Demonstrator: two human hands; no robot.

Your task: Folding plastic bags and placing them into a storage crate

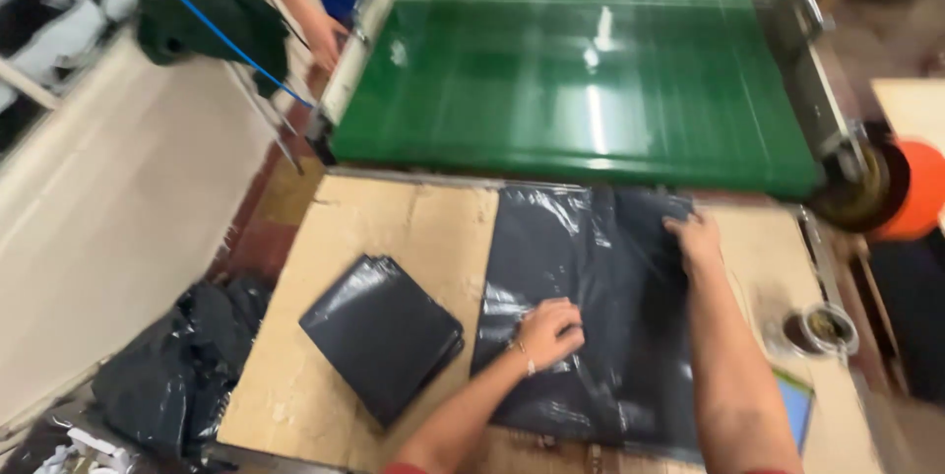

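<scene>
Now, L hand (pixel 549 331) & R hand (pixel 696 238) flat on black plastic sheet (pixel 591 307), grips open, folded black pack (pixel 382 334) left.

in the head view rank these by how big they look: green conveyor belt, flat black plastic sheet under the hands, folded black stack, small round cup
1. green conveyor belt
2. flat black plastic sheet
3. folded black stack
4. small round cup

The belt lies farther from the camera yet looks largest, so that ranking seems safe.

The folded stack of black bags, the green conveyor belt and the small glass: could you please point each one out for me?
folded stack of black bags (pixel 382 334), head view, middle of its top face.
green conveyor belt (pixel 581 80), head view, centre of the belt surface.
small glass (pixel 825 328), head view, on its rim.
</scene>
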